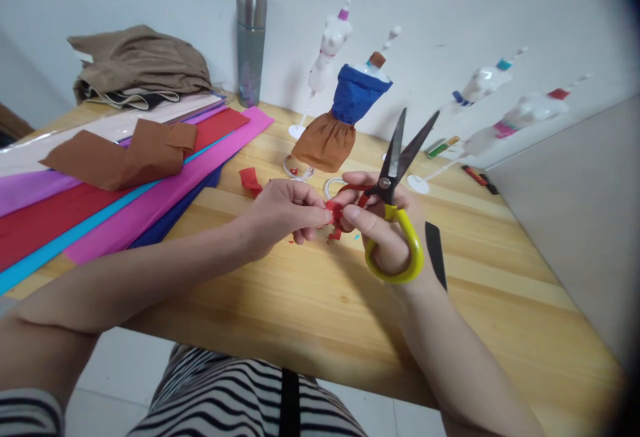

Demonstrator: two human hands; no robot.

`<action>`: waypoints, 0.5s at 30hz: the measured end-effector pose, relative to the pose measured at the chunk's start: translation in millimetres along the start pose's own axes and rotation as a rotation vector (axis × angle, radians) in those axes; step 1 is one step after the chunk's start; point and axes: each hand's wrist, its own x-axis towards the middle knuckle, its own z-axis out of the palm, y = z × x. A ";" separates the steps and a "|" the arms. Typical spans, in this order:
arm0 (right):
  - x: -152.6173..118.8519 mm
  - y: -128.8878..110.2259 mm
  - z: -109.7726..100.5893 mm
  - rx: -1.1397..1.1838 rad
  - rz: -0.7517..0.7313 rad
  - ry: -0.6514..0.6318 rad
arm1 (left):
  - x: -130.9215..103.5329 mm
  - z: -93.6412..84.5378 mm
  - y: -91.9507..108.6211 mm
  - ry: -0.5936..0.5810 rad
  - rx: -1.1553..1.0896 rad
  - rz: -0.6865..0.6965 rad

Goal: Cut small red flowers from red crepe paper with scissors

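Note:
My left hand (283,214) pinches a small piece of red crepe paper (334,212) just above the wooden table (325,304). My right hand (383,234) grips yellow-handled scissors (397,214), whose black blades stand apart and point up and away from me; its fingertips also touch the red paper. Right behind my hands stands a small white mannequin (345,114) wearing a blue top and a brown paper skirt. Tiny red paper bits lie on the table under my hands.
Long sheets of crepe paper (115,204) in red, pink, blue and brown lie at the left. Behind them sits folded brown cloth (140,64) and a metal flask (250,44). Three more small mannequins (327,50) stand along the wall. A red scrap (250,180) lies near the sheets.

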 end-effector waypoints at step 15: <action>2.4 8.8 5.8 0.046 -0.005 0.126 | 0.4 -1.4 -2.0 -0.068 0.025 0.008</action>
